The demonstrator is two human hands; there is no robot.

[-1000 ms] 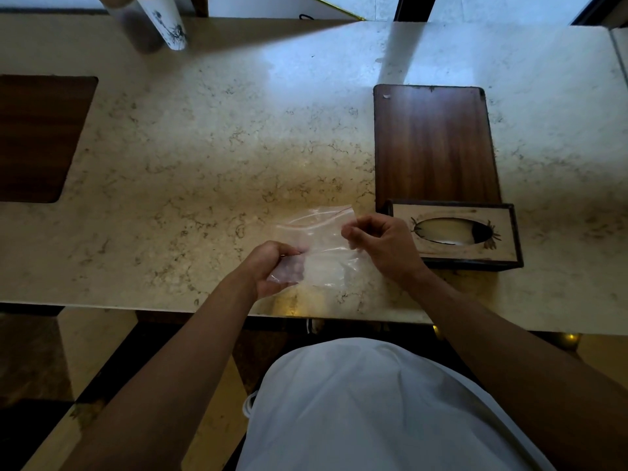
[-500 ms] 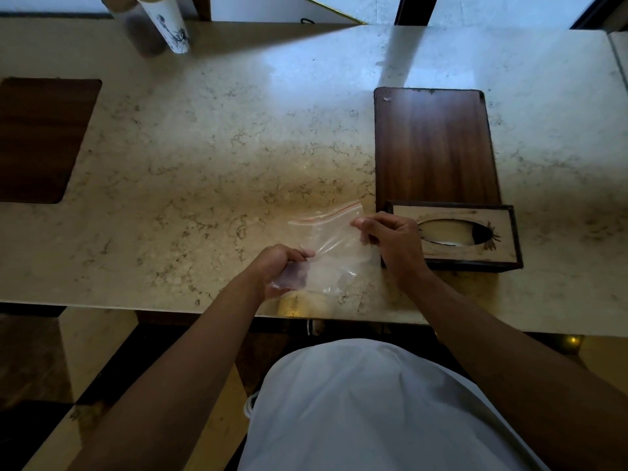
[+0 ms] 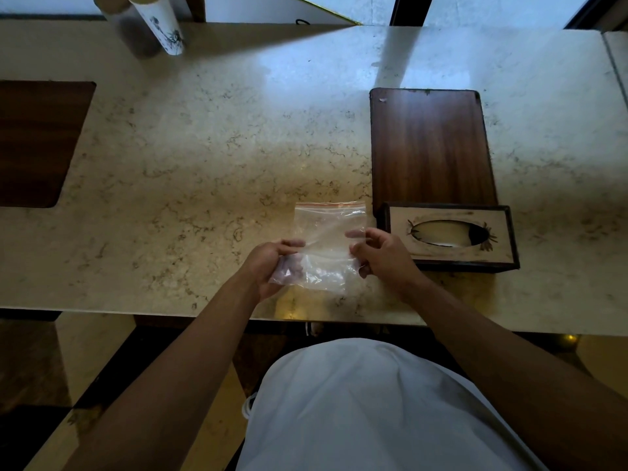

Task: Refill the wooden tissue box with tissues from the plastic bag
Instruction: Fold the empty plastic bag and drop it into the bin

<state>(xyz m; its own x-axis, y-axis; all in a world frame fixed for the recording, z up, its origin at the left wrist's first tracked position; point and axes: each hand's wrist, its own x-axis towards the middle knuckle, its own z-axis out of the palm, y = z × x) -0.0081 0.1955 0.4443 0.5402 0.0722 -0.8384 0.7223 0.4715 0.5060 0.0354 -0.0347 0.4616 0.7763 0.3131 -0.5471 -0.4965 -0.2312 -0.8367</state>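
A: Where is the bag (image 3: 329, 243)?

B: Low centre, over the near edge of the counter (image 3: 210, 158). Its red zip strip points to 12 o'clock. The bag is clear; what it holds is too faint to tell.

A: And the hands?

B: The left hand (image 3: 272, 266) pinches the bag's near-left corner, thumb on top, fingers showing through the plastic. The right hand (image 3: 382, 258) sits at the bag's 3 o'clock edge with fingers loosely curled and parted; whether they grip the plastic I cannot tell.

A: The box (image 3: 450, 237)?

B: Just beside the right hand, at its 3 o'clock, lying flat with the oval slot up. Something pale shows in the slot (tissue or bare base, unclear).

A: What crowds it?

B: A dark board (image 3: 430, 147) lies at the box's 12 o'clock, touching or nearly so. Beyond the bag, from 9 to 12 o'clock, the marble is bare. A dark inset (image 3: 34, 141) sits at the far left edge, and 2 tubes (image 3: 149, 25) stand at 11 o'clock by the back edge, well apart from the hands.
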